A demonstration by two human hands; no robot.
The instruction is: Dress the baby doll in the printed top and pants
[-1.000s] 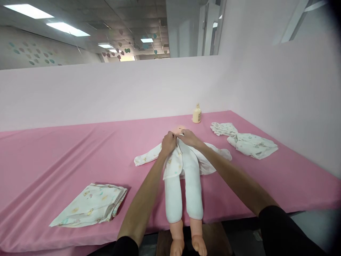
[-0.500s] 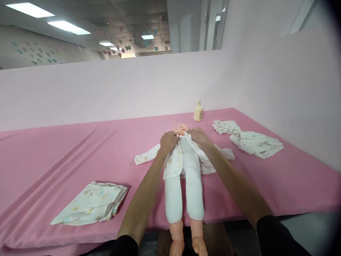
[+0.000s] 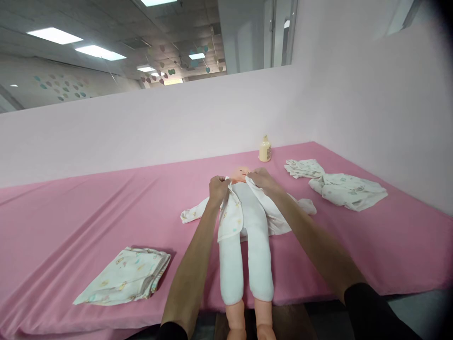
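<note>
A baby doll (image 3: pixel 252 212) with a white cloth body lies on its back, its feet toward me and over the table's front edge. Under and around it is a white printed baby shirt (image 3: pixel 230 219), open at the front, with sleeves spread to both sides. My left hand (image 3: pixel 218 189) pinches the shirt's left front edge near the doll's neck and holds it slightly raised. On the other side, my right hand (image 3: pixel 262 179) grips the right front edge by the collar. Both hands partly cover the doll's shoulders and face.
A folded printed cloth (image 3: pixel 125 276) lies at the front left of the pink-covered table (image 3: pixel 106 222). Crumpled white printed garments (image 3: pixel 348 189) lie at the right. A cream bottle (image 3: pixel 265 150) stands at the back against the white wall (image 3: pixel 159 127).
My left hand has shifted slightly left and pulled the shirt's left edge up and outward from the doll's chest. My right hand stays almost in place. The camera view has tilted a little.
</note>
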